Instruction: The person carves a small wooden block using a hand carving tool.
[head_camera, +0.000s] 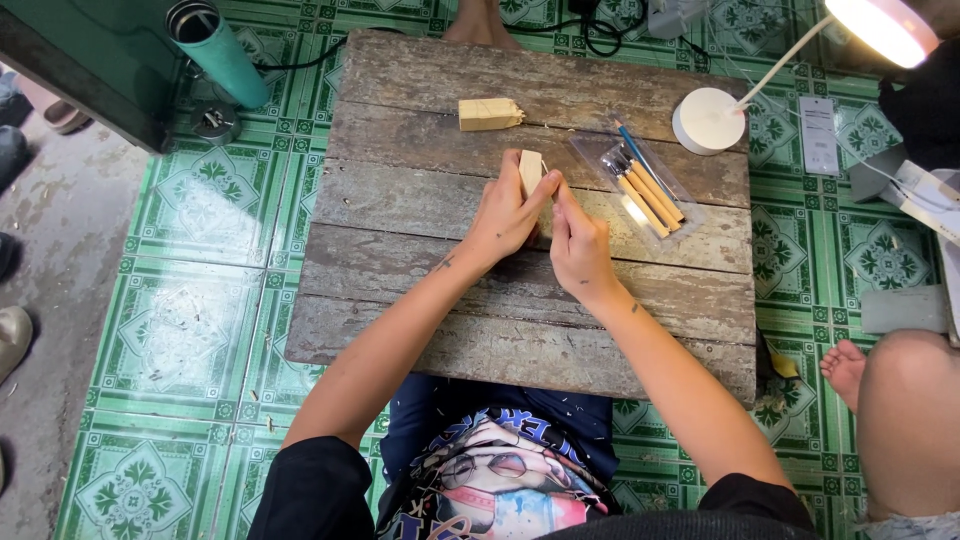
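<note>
Worktop: weathered planks over green tile floor. Small wood block sits near worktop centre, long axis upright/away from person. Left hand clamped on it from left; right hand touching just right & below, fingers curled, grip unclear. 2nd block lies beyond, tool pack right of hands.

1. Black short sleeves at lower left and lower right of the frame.
2. Colourful printed graphic across shirt front, bottom centre.
3. Dark blue shorts above print.
4. Bare forearms, small dark marks near wrists.
</note>
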